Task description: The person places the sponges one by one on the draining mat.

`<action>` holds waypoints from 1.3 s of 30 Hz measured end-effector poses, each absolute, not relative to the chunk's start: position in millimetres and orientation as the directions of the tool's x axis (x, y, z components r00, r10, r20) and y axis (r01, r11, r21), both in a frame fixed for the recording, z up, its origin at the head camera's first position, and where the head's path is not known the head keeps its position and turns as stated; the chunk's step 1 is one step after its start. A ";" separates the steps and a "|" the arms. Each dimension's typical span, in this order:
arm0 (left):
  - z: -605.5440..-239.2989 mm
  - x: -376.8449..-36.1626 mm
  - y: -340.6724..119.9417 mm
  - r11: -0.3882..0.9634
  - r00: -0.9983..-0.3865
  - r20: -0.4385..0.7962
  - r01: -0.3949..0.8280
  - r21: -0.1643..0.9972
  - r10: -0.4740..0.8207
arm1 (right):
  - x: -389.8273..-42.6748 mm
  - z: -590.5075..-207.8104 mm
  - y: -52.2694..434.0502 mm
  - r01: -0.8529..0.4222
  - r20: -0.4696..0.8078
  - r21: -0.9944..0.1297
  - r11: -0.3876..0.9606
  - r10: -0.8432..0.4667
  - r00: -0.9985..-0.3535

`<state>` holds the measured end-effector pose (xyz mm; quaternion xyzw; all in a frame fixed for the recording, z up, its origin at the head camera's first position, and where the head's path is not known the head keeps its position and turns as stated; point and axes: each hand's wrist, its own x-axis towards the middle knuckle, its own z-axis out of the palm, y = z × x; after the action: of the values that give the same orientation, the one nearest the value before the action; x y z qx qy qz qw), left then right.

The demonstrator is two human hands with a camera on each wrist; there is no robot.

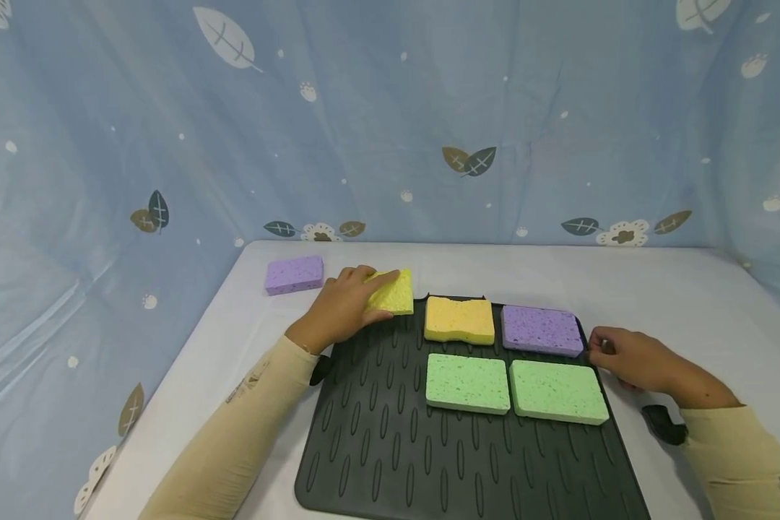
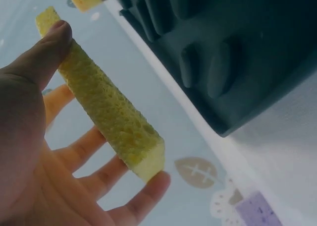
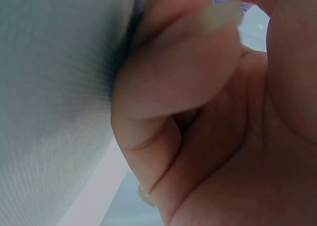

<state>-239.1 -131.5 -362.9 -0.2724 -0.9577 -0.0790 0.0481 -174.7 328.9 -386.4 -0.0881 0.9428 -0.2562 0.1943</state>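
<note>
My left hand [image 1: 372,290] holds a light yellow sponge [image 1: 393,292] just above the far left corner of a black ribbed mat [image 1: 377,433]. In the left wrist view the thumb [image 2: 49,47] presses one long side of the sponge [image 2: 111,112] and the fingers support the other. My right hand [image 1: 601,350] rests on the white table at the mat's right edge, beside a purple sponge [image 1: 541,330]. Its fingers [image 3: 173,77] are curled tight into the palm, and nothing shows inside them.
On the mat lie an orange-yellow sponge [image 1: 459,320], the purple one and two green sponges [image 1: 468,383] [image 1: 557,391]. Another purple sponge [image 1: 294,274] lies on the table at the far left. Blue leaf-print cloth walls close in the table.
</note>
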 end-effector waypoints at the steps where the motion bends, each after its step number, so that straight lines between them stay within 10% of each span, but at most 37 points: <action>1: -362.1 -237.1 -131.8 0.839 -0.847 0.134 0.529 0.126 0.514 | -175.0 -386.7 329.3 -0.071 -0.317 -0.517 0.853 -0.267 -0.910; 39: -375.0 -216.0 -123.6 0.847 -0.856 -0.044 0.500 0.182 0.515 | -175.0 -391.6 329.5 -0.061 -0.321 -0.489 0.870 -0.245 -0.915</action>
<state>-216.0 -123.6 -375.0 -0.2644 -0.9598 -0.0821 -0.0454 -175.0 329.5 -391.6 -0.0806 0.9483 -0.2415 0.1898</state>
